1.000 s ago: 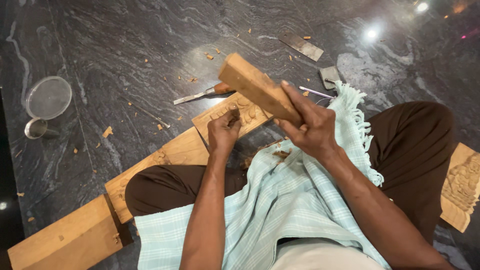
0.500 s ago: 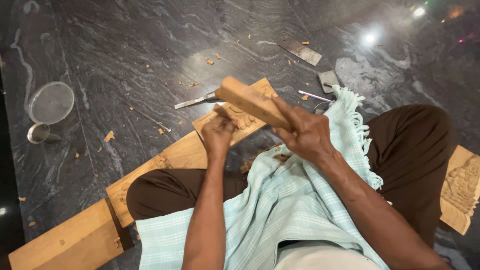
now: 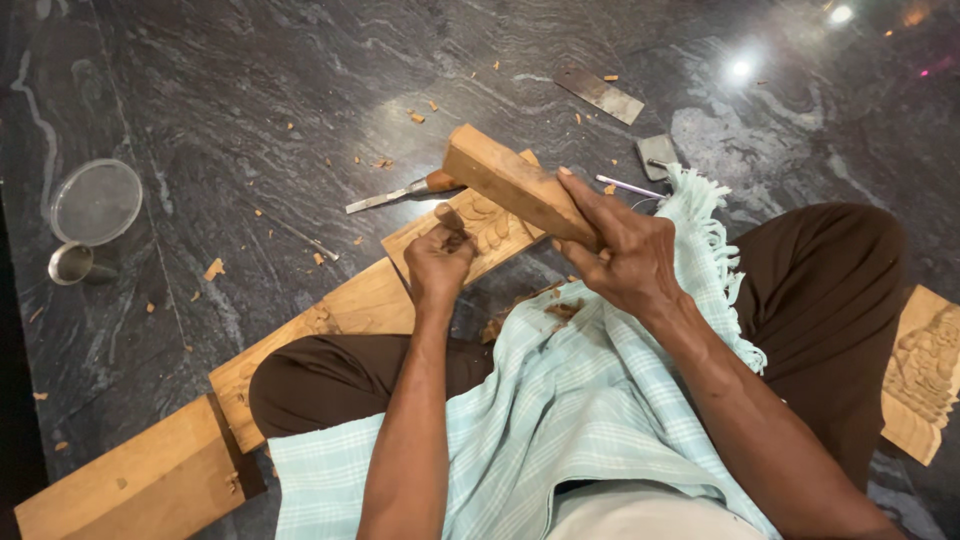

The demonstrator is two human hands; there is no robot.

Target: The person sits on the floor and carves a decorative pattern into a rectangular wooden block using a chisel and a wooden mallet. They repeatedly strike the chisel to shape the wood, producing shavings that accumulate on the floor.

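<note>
My right hand point(image 3: 625, 255) grips a rectangular wooden block point(image 3: 505, 180) like a mallet, its far end just above the wooden handle end of a chisel point(image 3: 449, 216). My left hand point(image 3: 438, 263) is closed around that chisel, holding it upright on the carved end of a long wooden plank point(image 3: 350, 305). The plank lies across my lap on the dark floor, and a relief pattern shows at its far end point(image 3: 492, 225). A pale blue checked cloth point(image 3: 560, 420) covers my lap.
Another chisel point(image 3: 400, 192) lies on the dark marble floor beyond the plank. A flat metal blade point(image 3: 600, 95), a small metal piece point(image 3: 657, 155) and a thin tool point(image 3: 630, 186) lie farther right. A round strainer point(image 3: 95, 200) and metal cup point(image 3: 70, 263) sit left. A carved panel point(image 3: 925, 370) lies at right. Wood chips are scattered.
The block in my right hand has swung down from a raised tilt toward the chisel's top. My left hand has kept the chisel on the plank.
</note>
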